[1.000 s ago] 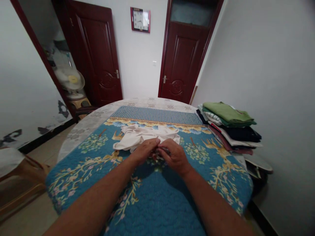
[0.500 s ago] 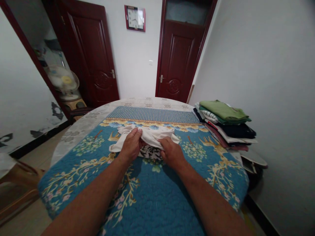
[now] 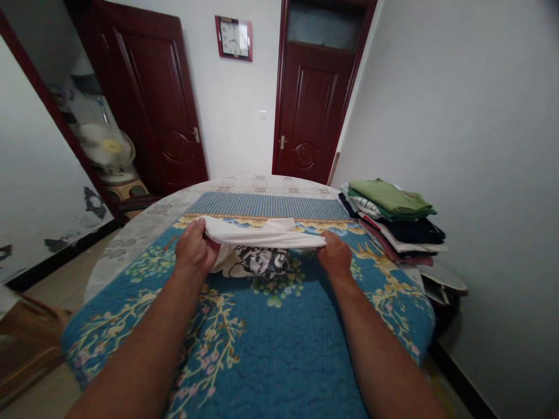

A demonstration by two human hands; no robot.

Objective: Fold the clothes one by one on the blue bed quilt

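Two bare forearms are stretched forward from the bottom edge over a blue quilted cover (image 3: 283, 343), which is patterned with flowering branches and leafy clusters and is spread across a round surface (image 3: 116, 250). At the middle of the cover, a white garment (image 3: 262, 234) is held by its edge between both hands and drawn out into a nearly level band. Its left end is pinched in the left hand (image 3: 196, 247), whose grip is closed on the cloth with the thumb uppermost; its right end is clasped in the right hand (image 3: 335, 254), whose grip is likewise closed on the fabric. Below the band, the rest of the garment is bunched, and a black-and-grey print (image 3: 259, 261) is shown there; the design cannot be made out. Well to the right, a stack of folded clothes (image 3: 402, 227) is topped by a green piece (image 3: 391, 196). Beyond the surface, a white fan (image 3: 107, 145) is seen at the left, two dark red doors (image 3: 148, 99) are set at the back, and a square clock (image 3: 234, 38) is hung between them.
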